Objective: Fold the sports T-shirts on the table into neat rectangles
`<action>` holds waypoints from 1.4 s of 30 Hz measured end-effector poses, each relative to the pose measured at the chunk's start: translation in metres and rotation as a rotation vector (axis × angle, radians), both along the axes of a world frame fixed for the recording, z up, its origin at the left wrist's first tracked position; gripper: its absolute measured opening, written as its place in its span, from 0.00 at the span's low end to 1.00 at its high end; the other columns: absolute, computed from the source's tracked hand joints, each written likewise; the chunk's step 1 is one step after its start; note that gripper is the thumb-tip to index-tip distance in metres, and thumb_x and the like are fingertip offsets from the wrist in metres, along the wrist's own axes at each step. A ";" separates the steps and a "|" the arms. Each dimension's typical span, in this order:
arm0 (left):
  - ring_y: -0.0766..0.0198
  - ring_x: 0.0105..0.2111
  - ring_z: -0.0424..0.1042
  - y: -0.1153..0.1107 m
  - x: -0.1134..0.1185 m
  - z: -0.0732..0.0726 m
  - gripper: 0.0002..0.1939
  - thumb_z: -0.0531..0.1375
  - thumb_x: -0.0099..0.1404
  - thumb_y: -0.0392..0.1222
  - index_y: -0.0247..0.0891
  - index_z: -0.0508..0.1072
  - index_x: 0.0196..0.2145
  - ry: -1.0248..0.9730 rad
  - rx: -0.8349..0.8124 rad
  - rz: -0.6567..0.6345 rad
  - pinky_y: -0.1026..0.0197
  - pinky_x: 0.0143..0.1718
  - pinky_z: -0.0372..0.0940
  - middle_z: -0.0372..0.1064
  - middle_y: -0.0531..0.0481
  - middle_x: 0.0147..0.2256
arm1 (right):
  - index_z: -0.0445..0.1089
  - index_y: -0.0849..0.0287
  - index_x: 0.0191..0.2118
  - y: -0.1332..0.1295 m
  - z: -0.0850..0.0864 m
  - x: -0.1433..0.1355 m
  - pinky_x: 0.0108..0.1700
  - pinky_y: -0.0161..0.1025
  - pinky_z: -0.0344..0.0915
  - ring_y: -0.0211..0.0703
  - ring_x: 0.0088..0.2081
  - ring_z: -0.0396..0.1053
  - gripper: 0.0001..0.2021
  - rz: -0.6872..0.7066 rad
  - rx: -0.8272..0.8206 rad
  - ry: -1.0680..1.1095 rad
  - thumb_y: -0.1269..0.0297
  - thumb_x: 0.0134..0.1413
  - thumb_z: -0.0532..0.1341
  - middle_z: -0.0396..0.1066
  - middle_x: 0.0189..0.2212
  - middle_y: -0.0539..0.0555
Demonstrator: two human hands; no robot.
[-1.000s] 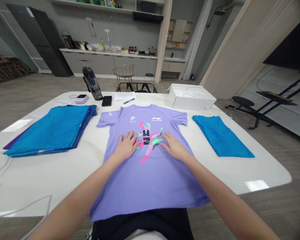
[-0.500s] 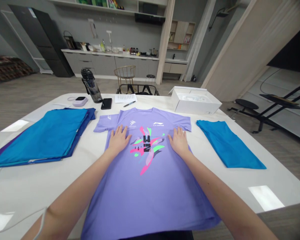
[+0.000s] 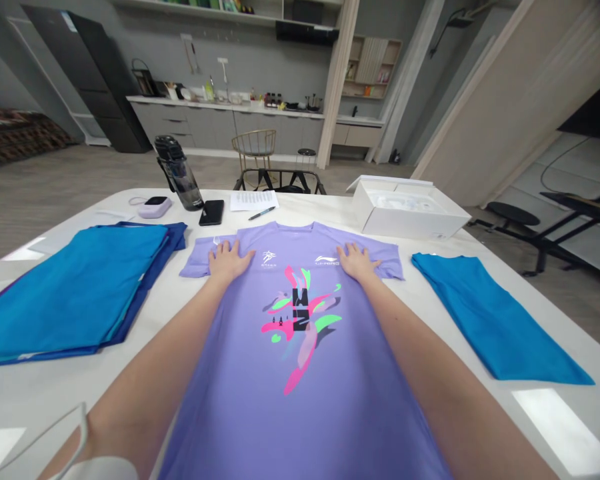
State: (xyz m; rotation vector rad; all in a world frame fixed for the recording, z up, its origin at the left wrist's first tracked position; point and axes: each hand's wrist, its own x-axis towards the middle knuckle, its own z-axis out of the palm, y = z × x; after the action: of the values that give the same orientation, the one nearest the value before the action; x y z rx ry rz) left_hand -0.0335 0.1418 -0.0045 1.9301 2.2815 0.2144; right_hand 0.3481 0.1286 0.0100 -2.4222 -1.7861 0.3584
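Observation:
A purple T-shirt (image 3: 260, 373) with a bright splash print lies spread face up on the white table, its collar away from me. My left hand (image 3: 229, 261) rests on it near the left sleeve, palm down with fingers apart. On the other side my right hand (image 3: 358, 261) lies the same way, by the right sleeve and the white chest logo. Neither hand grips the cloth. The shirt's lower hem falls outside the view.
Left of the shirt is a stack of folded blue garments (image 3: 80, 287); to the right lies a folded blue garment (image 3: 495, 313). Along the far side are a water bottle (image 3: 180, 177), phone (image 3: 211, 213), purple gadget (image 3: 154, 207), paper (image 3: 245, 200), pen (image 3: 261, 213) and open white box (image 3: 405, 217).
Both hands have slid up the shirt toward the shoulders and sleeves. The view has shifted closer, so the shirt and blue garments appear larger.

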 end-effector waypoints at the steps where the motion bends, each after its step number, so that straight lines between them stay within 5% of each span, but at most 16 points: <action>1: 0.40 0.71 0.43 0.006 -0.003 0.001 0.45 0.41 0.67 0.71 0.39 0.55 0.71 -0.001 -0.009 -0.009 0.35 0.68 0.41 0.44 0.36 0.72 | 0.51 0.48 0.72 0.006 0.001 0.002 0.63 0.81 0.35 0.67 0.72 0.38 0.38 -0.013 -0.012 0.008 0.35 0.66 0.34 0.41 0.74 0.55; 7: 0.39 0.72 0.41 0.035 0.002 0.003 0.46 0.40 0.67 0.72 0.39 0.52 0.72 0.013 -0.042 0.007 0.34 0.68 0.39 0.41 0.37 0.73 | 0.48 0.47 0.74 0.036 0.003 0.000 0.62 0.82 0.28 0.73 0.71 0.36 0.42 -0.015 -0.050 -0.048 0.31 0.62 0.36 0.40 0.75 0.56; 15: 0.35 0.72 0.37 0.049 0.014 -0.008 0.46 0.38 0.68 0.70 0.37 0.50 0.73 0.025 0.025 0.073 0.30 0.67 0.33 0.39 0.34 0.73 | 0.43 0.48 0.75 0.039 -0.016 -0.004 0.63 0.81 0.28 0.74 0.72 0.32 0.43 -0.030 0.030 -0.088 0.31 0.61 0.34 0.36 0.75 0.55; 20: 0.39 0.71 0.42 0.035 0.024 0.004 0.38 0.40 0.73 0.60 0.34 0.49 0.72 0.072 0.183 -0.045 0.32 0.68 0.33 0.43 0.34 0.72 | 0.44 0.48 0.75 0.037 -0.014 -0.004 0.62 0.82 0.29 0.73 0.72 0.33 0.42 -0.021 0.053 -0.103 0.32 0.62 0.33 0.37 0.75 0.56; 23: 0.48 0.72 0.42 0.015 0.048 0.010 0.34 0.40 0.75 0.52 0.35 0.51 0.72 0.103 0.268 -0.274 0.39 0.70 0.29 0.44 0.38 0.72 | 0.44 0.48 0.75 0.036 -0.014 -0.005 0.62 0.81 0.28 0.73 0.72 0.33 0.42 -0.023 0.062 -0.087 0.32 0.62 0.34 0.38 0.75 0.56; 26: 0.48 0.72 0.42 -0.008 0.079 0.009 0.34 0.39 0.75 0.58 0.40 0.55 0.71 0.035 0.187 -0.390 0.37 0.70 0.32 0.44 0.42 0.72 | 0.45 0.49 0.75 0.036 -0.015 -0.005 0.62 0.81 0.28 0.73 0.72 0.33 0.43 -0.020 0.075 -0.082 0.31 0.62 0.34 0.38 0.75 0.56; 31: 0.44 0.72 0.39 -0.028 0.107 -0.001 0.38 0.37 0.72 0.66 0.47 0.52 0.72 -0.049 0.034 -0.390 0.32 0.69 0.33 0.42 0.45 0.73 | 0.43 0.47 0.75 0.038 -0.017 -0.005 0.62 0.82 0.28 0.72 0.72 0.33 0.42 -0.024 0.059 -0.100 0.32 0.62 0.33 0.37 0.75 0.56; 37: 0.44 0.73 0.38 -0.027 0.104 -0.004 0.39 0.36 0.72 0.67 0.47 0.52 0.72 -0.026 0.057 -0.386 0.32 0.69 0.32 0.41 0.46 0.73 | 0.44 0.48 0.74 0.037 -0.011 -0.006 0.61 0.83 0.31 0.72 0.72 0.33 0.41 -0.022 0.052 -0.102 0.33 0.63 0.34 0.37 0.75 0.57; 42: 0.44 0.73 0.38 -0.027 0.105 -0.003 0.39 0.36 0.72 0.67 0.46 0.52 0.72 -0.015 0.056 -0.389 0.31 0.69 0.32 0.40 0.45 0.73 | 0.46 0.50 0.74 0.016 0.002 -0.020 0.64 0.79 0.28 0.62 0.73 0.32 0.34 0.095 0.167 -0.192 0.43 0.70 0.33 0.36 0.75 0.57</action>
State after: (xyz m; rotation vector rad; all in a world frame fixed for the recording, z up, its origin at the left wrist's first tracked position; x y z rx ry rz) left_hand 0.0718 0.1144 -0.0077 2.3383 1.8566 0.2455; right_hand 0.3277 0.1448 0.0122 -2.3297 -1.9255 -0.0173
